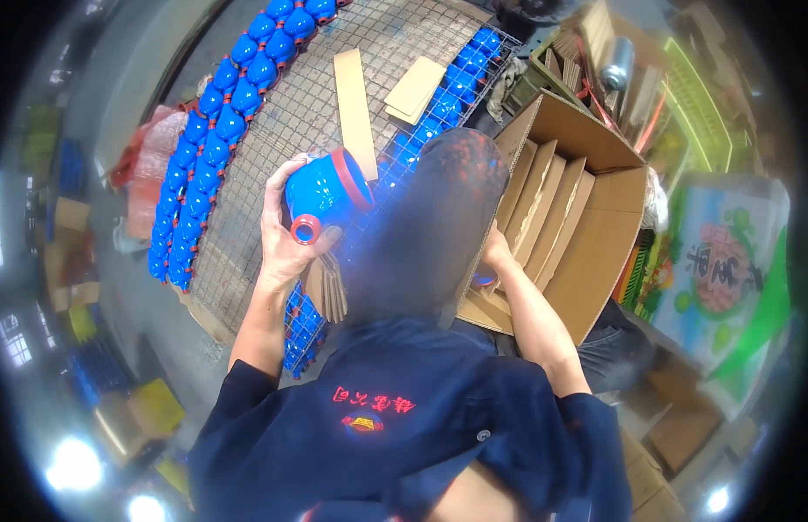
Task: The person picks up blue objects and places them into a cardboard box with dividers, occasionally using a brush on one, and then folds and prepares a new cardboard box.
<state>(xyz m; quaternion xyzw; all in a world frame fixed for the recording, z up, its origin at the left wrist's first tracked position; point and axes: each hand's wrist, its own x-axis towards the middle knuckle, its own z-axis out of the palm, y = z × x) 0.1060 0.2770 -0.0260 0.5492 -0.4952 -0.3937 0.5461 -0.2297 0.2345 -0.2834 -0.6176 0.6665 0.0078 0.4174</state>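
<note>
My left hand (285,259) is wrapped round a glossy blue fitting (321,187) with a wide red-rimmed mouth and a small red-rimmed side port, held up above the wire mesh rack. My right hand (494,247) reaches in at the near left edge of an open cardboard box (614,204). Its fingers are mostly hidden by the box edge and a dark blurred shape. Just below that hand, a bit of blue and red (483,280) shows inside the box. Upright cardboard dividers (550,204) split the box into rows.
Rows of blue fittings (214,152) line the left of the mesh rack (308,104); more sit along its right. Cardboard strips (356,109) lie on it. A dark blurred shape (421,226) blocks the middle. A spray can (616,63) and green plastic basket (695,100) stand beyond the box.
</note>
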